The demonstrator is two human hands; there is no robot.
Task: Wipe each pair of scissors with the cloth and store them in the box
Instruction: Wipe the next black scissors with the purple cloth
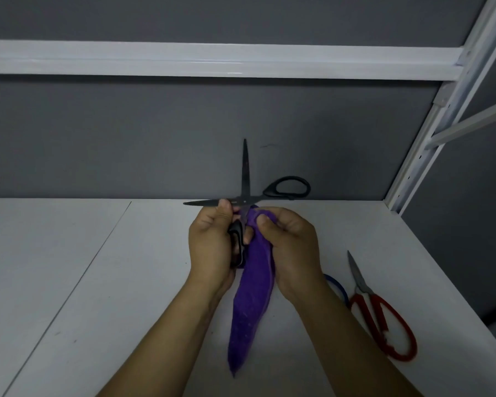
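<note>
Black scissors (244,179) are held above the white table, blades spread wide apart: one points straight up, the other points left. My left hand (212,245) grips one black handle loop, its thumb against the left-pointing blade. The other loop (287,187) sticks out to the right. My right hand (289,247) grips a purple cloth (249,310) bunched against the scissors near the pivot; the cloth's tail hangs down to the table. Red-handled scissors (382,319) lie on the table at the right. No box is in view.
A blue ring-shaped handle (338,287) peeks out from behind my right forearm. A grey back wall with a white shelf rail (212,60) stands behind the white table (98,282). A white metal upright (430,144) borders the right side.
</note>
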